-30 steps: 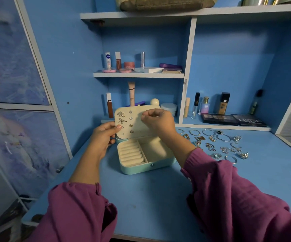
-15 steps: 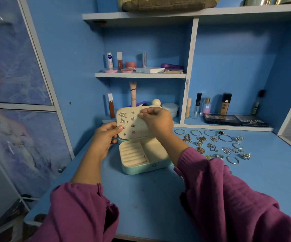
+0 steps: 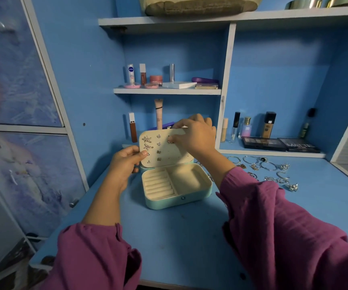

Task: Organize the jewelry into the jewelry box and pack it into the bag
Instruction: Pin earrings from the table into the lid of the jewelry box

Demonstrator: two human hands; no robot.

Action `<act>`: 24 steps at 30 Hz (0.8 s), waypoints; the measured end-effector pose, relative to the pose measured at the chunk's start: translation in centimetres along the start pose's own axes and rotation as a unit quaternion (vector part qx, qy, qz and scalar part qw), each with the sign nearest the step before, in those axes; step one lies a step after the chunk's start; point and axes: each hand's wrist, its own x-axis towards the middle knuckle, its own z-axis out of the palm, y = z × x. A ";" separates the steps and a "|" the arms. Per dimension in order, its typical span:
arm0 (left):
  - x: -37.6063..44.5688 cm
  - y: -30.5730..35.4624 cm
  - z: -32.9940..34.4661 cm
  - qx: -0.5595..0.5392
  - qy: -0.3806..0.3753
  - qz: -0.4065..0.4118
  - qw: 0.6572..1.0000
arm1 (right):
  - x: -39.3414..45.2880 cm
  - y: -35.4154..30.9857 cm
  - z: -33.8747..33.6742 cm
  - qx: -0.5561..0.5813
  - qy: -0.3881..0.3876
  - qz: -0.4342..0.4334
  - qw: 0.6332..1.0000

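From the head camera, the mint jewelry box (image 3: pixel 177 185) sits open on the blue desk (image 3: pixel 181 237), well back from the near edge, with a broad bare stretch of desk in front of it. Its cream earring panel (image 3: pixel 164 148) stands upright at the far side, studded with earrings in its left half. The left hand (image 3: pixel 125 162) pinches the panel's left edge, fingers curled round it. The right hand (image 3: pixel 194 137) has its grip closed on the panel's top right edge, thumb in front pressing a small stud (image 3: pixel 170 141) against the panel. To the right of the box, the loose jewelry (image 3: pixel 269 170) lies scattered toward the far right of the desk, partly hidden behind the right sleeve (image 3: pixel 283 227). Just beyond it, two eyeshadow palettes (image 3: pixel 279 144) lie on the low shelf under the bottles. The ring rolls and the open compartment in the box's tray hold nothing visible.
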 end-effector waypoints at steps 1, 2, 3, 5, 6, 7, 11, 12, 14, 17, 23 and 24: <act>-0.2 0.3 0.1 0.001 0.023 0.013 1.000 | 0.0 0.0 -0.2 -0.005 -0.002 -0.007 1.000; -0.4 0.7 0.3 0.009 0.058 0.034 0.998 | -0.1 0.0 -0.4 -0.011 -0.003 -0.015 1.000; -0.6 1.1 0.3 0.021 0.099 0.066 0.993 | -0.2 0.1 -0.5 -0.018 -0.004 -0.022 1.000; -1.6 2.1 0.7 0.016 0.150 0.145 0.978 | -0.6 0.1 -0.8 -0.024 -0.003 -0.036 0.999; -2.3 2.5 1.0 0.000 0.152 0.175 0.973 | -0.7 0.2 -0.9 -0.024 -0.002 -0.044 0.999; -3.1 3.0 1.5 -0.017 0.139 0.192 0.971 | -0.9 0.3 -1.1 -0.024 -0.003 -0.051 0.998; -5.5 3.6 3.9 -0.009 0.042 0.176 0.984 | -1.7 0.7 -1.7 -0.021 -0.002 -0.077 0.997; -5.7 3.5 4.4 0.000 0.021 0.160 0.987 | -1.9 0.7 -1.8 -0.020 -0.001 -0.084 0.996; -5.9 3.2 5.0 0.007 -0.001 0.125 0.992 | -2.2 0.9 -1.8 -0.019 0.000 -0.095 0.995; -6.1 3.0 5.7 0.012 0.001 0.096 0.995 | -2.6 1.0 -1.9 -0.025 0.006 -0.108 0.994; -6.7 3.1 6.4 0.022 0.023 0.098 0.995 | -3.2 1.3 -2.2 -0.028 0.018 -0.143 0.989; -6.7 3.1 6.5 0.026 0.022 0.098 0.995 | -3.2 1.3 -2.1 -0.031 0.021 -0.148 0.988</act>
